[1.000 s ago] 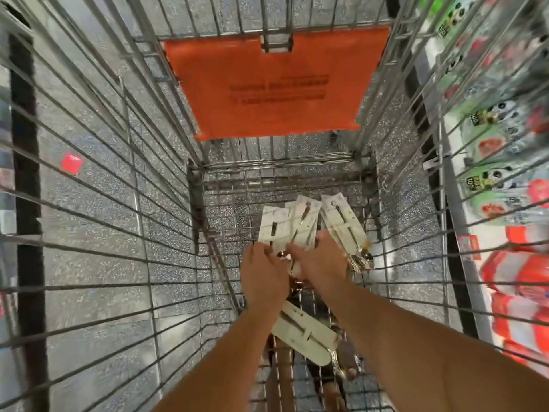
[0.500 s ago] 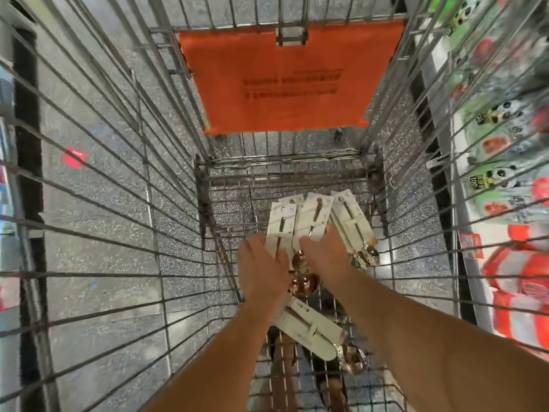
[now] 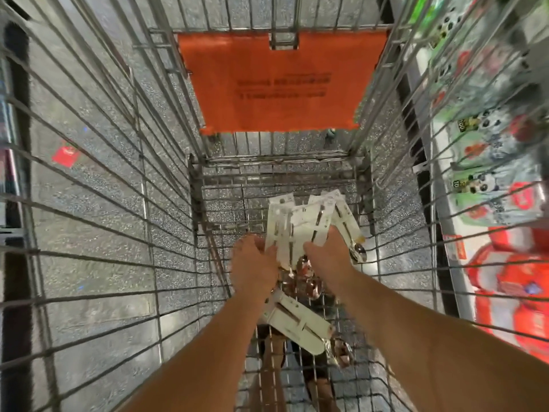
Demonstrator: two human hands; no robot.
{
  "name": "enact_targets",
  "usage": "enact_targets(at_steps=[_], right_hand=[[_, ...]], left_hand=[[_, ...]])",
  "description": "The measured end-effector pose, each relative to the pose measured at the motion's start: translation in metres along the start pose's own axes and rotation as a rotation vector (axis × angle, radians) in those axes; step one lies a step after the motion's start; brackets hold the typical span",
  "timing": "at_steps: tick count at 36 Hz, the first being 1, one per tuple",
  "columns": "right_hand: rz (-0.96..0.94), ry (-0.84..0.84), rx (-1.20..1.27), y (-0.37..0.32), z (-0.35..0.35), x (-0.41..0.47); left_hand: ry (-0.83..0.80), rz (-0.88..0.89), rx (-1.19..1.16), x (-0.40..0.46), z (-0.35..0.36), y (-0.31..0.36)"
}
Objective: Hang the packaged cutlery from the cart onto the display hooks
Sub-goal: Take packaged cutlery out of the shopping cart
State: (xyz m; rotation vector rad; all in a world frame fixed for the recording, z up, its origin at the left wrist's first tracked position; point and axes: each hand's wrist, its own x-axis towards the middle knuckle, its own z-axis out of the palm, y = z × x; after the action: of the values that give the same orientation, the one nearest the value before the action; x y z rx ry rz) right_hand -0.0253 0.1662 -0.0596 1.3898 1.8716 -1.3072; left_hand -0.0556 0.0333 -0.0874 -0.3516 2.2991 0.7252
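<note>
Both my arms reach down into a deep wire cart (image 3: 166, 221). My left hand (image 3: 252, 267) and my right hand (image 3: 326, 257) together hold a fanned bunch of white-carded cutlery packs (image 3: 297, 227), with spoon bowls showing below the cards. My left fingers curl at the bunch's left edge, and my right fingers wrap its right side. Another carded cutlery pack (image 3: 297, 322) lies on the cart's floor beneath my wrists. No display hooks can be made out.
An orange flap (image 3: 279, 84) hangs on the cart's far end. Shelves of green and red packaged goods (image 3: 487, 162) run along the right, outside the wire wall. Speckled grey floor (image 3: 89, 203) shows through the left side.
The bunch of cutlery packs has come up a little off the cart floor in both hands. The cards have fanned closer together.
</note>
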Motion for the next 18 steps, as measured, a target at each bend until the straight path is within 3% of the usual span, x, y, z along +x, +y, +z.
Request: enact_targets(at_steps=[13, 18], right_hand=[[-0.012, 0.114, 0.070, -0.023, -0.039, -0.045], [-0.027, 0.012, 0.191, -0.023, -0.046, -0.041]], left_hand=[[0.017, -0.049, -0.290, -0.044, -0.026, 0.029], [-0.020, 0.002, -0.391, -0.071, -0.047, 0.049]])
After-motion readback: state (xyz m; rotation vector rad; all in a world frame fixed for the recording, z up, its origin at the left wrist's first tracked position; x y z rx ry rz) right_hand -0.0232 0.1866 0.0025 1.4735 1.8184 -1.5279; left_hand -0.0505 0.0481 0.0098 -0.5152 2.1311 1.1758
